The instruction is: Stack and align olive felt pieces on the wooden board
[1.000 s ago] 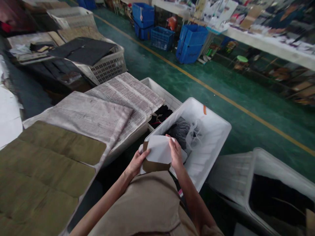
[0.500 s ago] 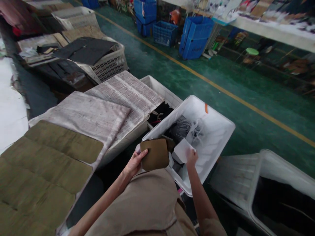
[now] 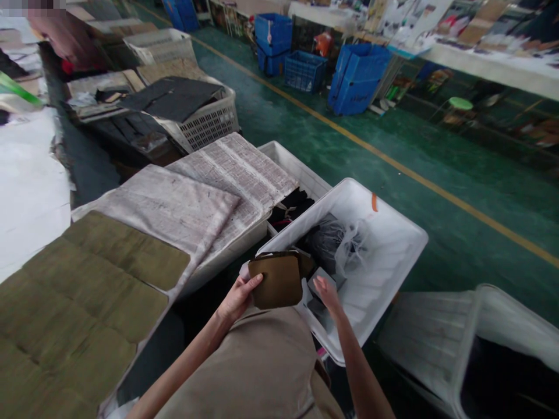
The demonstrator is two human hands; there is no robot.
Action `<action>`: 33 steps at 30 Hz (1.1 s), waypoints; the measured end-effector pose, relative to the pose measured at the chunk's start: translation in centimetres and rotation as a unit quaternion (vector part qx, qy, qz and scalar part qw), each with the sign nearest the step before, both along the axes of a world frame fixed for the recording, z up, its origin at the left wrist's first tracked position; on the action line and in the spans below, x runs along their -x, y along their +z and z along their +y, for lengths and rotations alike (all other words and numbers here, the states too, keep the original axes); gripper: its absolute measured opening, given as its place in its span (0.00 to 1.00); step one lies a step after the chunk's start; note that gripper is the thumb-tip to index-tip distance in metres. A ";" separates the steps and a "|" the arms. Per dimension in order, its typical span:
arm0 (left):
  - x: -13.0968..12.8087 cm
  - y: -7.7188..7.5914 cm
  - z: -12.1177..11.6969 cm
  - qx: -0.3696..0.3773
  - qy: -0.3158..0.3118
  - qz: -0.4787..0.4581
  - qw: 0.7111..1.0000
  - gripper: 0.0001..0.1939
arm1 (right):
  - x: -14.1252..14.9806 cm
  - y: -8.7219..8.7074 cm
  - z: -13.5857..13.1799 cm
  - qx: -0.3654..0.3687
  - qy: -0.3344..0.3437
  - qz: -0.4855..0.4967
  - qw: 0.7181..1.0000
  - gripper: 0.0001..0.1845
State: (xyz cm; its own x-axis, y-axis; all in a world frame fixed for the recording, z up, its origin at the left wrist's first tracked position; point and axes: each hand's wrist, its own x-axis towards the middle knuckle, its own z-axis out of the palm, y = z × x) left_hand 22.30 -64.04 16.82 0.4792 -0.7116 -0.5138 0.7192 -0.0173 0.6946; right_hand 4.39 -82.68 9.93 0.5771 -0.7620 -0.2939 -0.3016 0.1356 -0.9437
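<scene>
1. There is 1 white tub [image 3: 388, 250] in front of the person, and I give all places from it.
2. The left hand [image 3: 238, 297] is at the near left rim of the tub. It is closed on 1 brown piece [image 3: 279, 282], with 1 thumb on top; the other fingers are hidden below. At least 1 pale piece [image 3: 244, 270] shows behind it.
3. The right hand [image 3: 327, 293] is above the near part of the tub, its fingers a little bent, over grey pieces [image 3: 317, 304], at least 2. Whether it touches or grips any of them, I cannot tell.
4. Inside the tub, farther from the person, there is 1 clear plastic bag [image 3: 345, 247] around something dark.
5. Left of the tub, several olive pieces [image 3: 126, 250] lie flat on 1 pale cloth [image 3: 174, 201]; their exact number is not clear.
6. Right of the tub stands 1 pale bin [image 3: 430, 320] with dark contents.
7. Beyond the tub, 1 yellow line [image 3: 345, 132] crosses the green floor [image 3: 445, 227]; past it are 1 blue crate [image 3: 304, 71] and 1 green stool [image 3: 460, 103].
</scene>
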 end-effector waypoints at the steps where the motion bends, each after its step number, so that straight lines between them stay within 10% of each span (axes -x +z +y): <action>1: 0.0 0.0 0.0 0.001 -0.003 -0.002 1.000 0.26 | -0.4 0.4 0.2 -0.034 0.020 -0.016 0.999 0.34; 5: 0.0 0.3 0.0 0.013 0.000 -0.007 1.000 0.27 | -3.0 3.2 1.5 -0.152 0.127 -0.142 0.970 0.37; 9: 0.0 0.2 0.0 0.021 0.003 -0.013 1.000 0.27 | -5.2 4.7 3.3 -0.098 0.091 -0.123 0.983 0.31; 22: 0.4 -0.9 -1.5 -0.017 0.045 -0.036 0.998 0.22 | -4.4 5.5 3.8 -0.071 0.001 -0.101 0.992 0.20; 33: -1.6 -3.1 -3.1 -0.093 0.096 -0.034 0.990 0.25 | 0.6 2.6 2.1 -0.154 -0.167 -0.151 0.962 0.22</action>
State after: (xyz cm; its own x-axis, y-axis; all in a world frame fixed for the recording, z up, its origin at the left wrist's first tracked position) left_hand 23.92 -67.09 13.71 0.6337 -0.5004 -0.5899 0.6737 -0.0178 0.7388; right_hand 3.82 -80.53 12.56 0.4105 -0.8233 -0.3921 0.0894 0.4643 -0.8812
